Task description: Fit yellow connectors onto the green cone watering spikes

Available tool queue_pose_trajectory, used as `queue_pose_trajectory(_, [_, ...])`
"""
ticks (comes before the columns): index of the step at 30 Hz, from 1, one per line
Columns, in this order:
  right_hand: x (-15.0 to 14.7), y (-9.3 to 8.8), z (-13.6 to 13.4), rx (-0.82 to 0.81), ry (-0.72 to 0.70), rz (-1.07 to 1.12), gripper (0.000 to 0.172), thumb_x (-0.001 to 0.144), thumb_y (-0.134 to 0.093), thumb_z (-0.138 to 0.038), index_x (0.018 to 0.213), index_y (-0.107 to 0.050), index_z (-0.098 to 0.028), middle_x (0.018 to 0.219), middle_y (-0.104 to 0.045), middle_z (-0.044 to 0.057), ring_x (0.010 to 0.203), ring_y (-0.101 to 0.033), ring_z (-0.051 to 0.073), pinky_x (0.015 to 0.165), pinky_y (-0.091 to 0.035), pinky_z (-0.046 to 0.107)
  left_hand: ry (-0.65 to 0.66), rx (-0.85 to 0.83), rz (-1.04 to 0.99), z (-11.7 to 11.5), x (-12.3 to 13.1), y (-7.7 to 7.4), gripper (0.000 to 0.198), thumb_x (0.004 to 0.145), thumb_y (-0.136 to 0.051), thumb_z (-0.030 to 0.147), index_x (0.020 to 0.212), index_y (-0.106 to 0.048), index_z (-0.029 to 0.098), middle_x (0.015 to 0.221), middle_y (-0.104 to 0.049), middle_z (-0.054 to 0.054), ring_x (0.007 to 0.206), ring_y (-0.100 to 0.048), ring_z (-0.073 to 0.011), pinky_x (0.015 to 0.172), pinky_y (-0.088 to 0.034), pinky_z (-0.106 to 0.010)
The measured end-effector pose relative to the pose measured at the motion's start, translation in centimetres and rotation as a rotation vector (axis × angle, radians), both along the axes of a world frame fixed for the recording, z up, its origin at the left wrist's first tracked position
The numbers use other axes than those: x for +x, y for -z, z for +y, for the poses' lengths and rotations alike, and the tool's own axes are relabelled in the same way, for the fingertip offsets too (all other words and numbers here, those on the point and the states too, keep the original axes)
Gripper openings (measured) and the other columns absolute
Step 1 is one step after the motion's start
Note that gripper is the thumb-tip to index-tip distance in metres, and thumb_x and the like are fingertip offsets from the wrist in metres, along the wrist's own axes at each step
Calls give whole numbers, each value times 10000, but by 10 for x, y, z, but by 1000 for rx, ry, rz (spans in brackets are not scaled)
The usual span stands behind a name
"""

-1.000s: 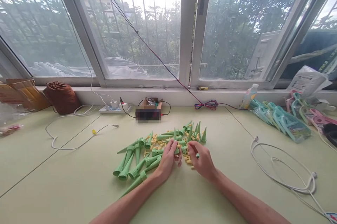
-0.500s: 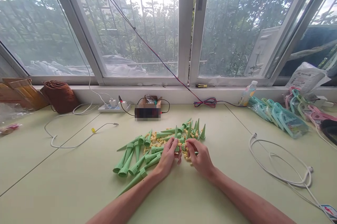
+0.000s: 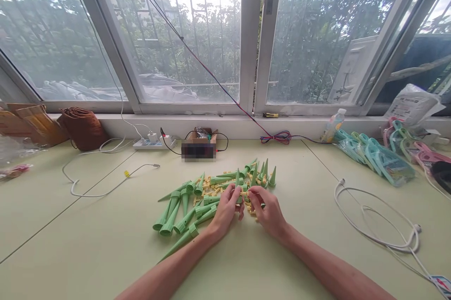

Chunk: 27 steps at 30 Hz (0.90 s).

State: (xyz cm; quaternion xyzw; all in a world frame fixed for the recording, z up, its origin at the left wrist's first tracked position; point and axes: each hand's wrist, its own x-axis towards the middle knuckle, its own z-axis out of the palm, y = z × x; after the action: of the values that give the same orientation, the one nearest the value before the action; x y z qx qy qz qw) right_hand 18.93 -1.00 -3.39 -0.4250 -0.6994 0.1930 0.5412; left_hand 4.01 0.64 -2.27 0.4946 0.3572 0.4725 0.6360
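Observation:
My left hand (image 3: 226, 211) is closed around a green plastic watering spike (image 3: 237, 178), its pointed end standing up above the fingers. My right hand (image 3: 269, 210) pinches a small yellow valve piece (image 3: 244, 193) at the side of that spike. Fingers hide where the two parts meet, so I cannot tell how far the piece is in. Around and behind the hands lie several more green spikes (image 3: 172, 217), mostly on their sides. A loose heap of small yellow pieces (image 3: 210, 189) is spread among them, and a few spikes (image 3: 272, 177) stand point up at the right.
Along the back of the table (image 3: 105, 253) are a brown drawstring bag (image 3: 82, 128), a white power strip (image 3: 155, 144) and a small open box (image 3: 199, 138). A bottle (image 3: 334, 126), bagged teal clips (image 3: 380, 156) and a coiled white cable (image 3: 373, 239) lie to the right.
The whole view has shifted slightly. Both hands keep nearly the same pose and hold; a little more of the yellow valve piece shows between them.

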Motion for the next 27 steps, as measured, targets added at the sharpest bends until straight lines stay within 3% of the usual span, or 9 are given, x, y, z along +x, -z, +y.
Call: queue_pose_trajectory(27, [2,0,3,-47,-62,-55,185,985,-505,-326,971,-623,-185,835,-652,39,619,-557,133,552,-455,242,-13,71,30,0,1,4,358,891,-581,535,846,-456,203,712,-428,62,462,-430,-60,351,-421,-186])
